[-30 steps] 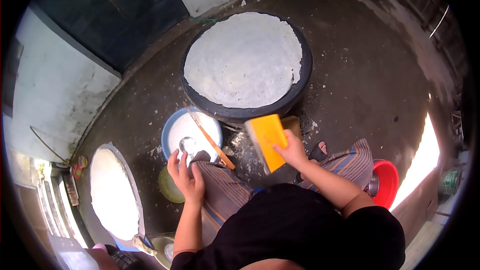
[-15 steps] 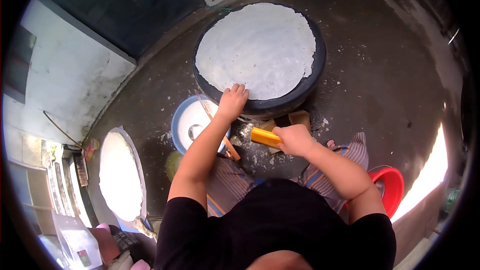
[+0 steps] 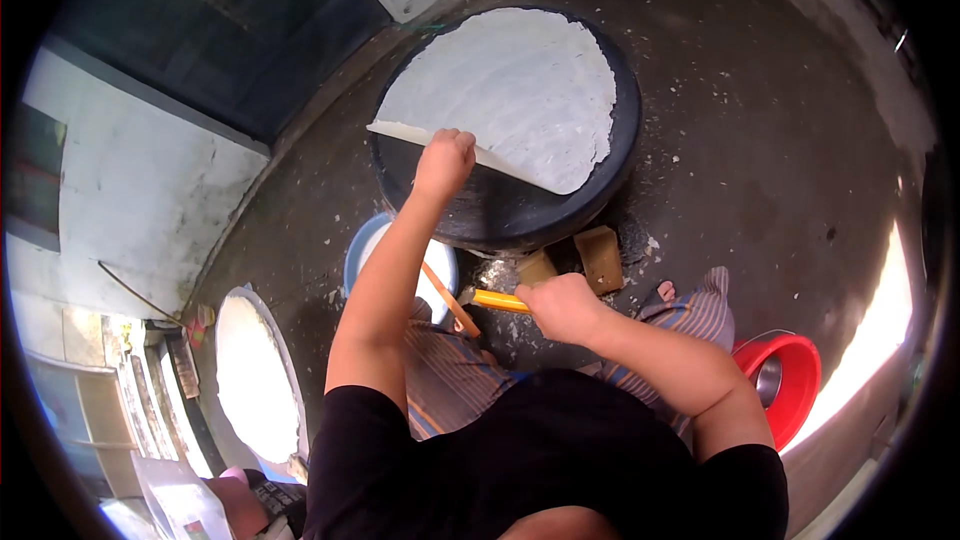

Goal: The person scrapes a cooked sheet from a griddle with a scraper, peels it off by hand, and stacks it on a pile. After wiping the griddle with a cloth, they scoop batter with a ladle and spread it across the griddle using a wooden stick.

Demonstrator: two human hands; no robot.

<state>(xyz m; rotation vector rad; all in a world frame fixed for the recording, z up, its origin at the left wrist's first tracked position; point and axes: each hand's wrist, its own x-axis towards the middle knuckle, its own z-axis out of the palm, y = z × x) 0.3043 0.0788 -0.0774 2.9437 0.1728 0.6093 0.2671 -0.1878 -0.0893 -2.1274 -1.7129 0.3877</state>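
My left hand (image 3: 447,158) is closed on the near edge of a large thin pancake (image 3: 510,80), pale and round. That edge is lifted and folded back, so the dark surface of the round griddle (image 3: 480,205) shows beneath it. In my right hand (image 3: 565,308), closed and held low in front of the griddle, is a yellow flat-handled tool (image 3: 500,300), which looks like a scraper. Its far end points left, toward a wooden stick (image 3: 448,295) that leans across a blue-rimmed basin (image 3: 355,258) of white batter. My left forearm partly hides the basin.
At the left lies a round tray (image 3: 292,360) stacked with white sheets. A red bucket (image 3: 800,380) with a metal bowl (image 3: 768,380) inside stands at the right. Brick-like blocks (image 3: 600,258) sit under the griddle's front. Pale flakes are scattered on the floor.
My left hand has pulled the pancake's near edge up and away from the griddle, folding it back. My right hand has shifted a little left and down, turning the yellow tool edge-on.
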